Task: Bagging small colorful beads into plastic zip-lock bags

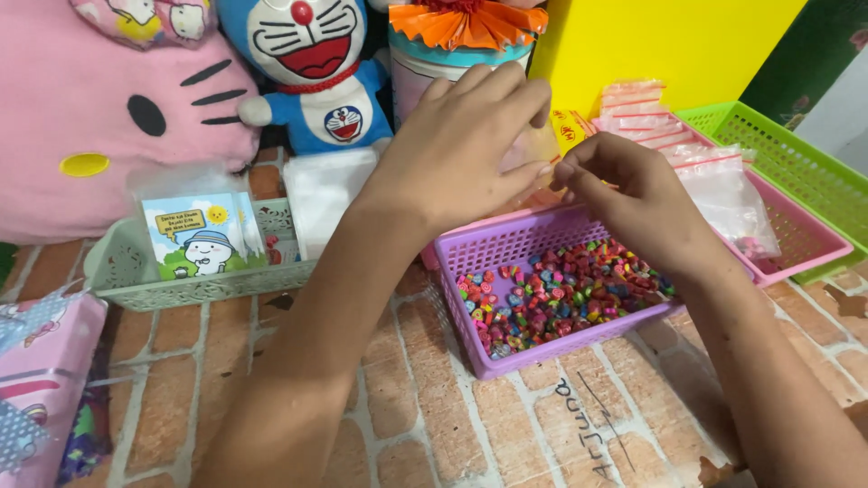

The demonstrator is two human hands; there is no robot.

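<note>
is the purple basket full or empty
Partly full: small colourful beads cover the floor of the purple basket in a shallow layer, well below its rim.

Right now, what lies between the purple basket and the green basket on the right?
In the head view, a pink basket with clear zip bags lies between the purple basket and the green basket.

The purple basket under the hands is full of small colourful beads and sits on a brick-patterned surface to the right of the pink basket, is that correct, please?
Not quite: the head view shows the purple basket to the left of the pink basket, not to its right. The rest holds: it is full of small colourful beads, sits on the brick-patterned surface, and lies under the left hand and right hand.
</note>
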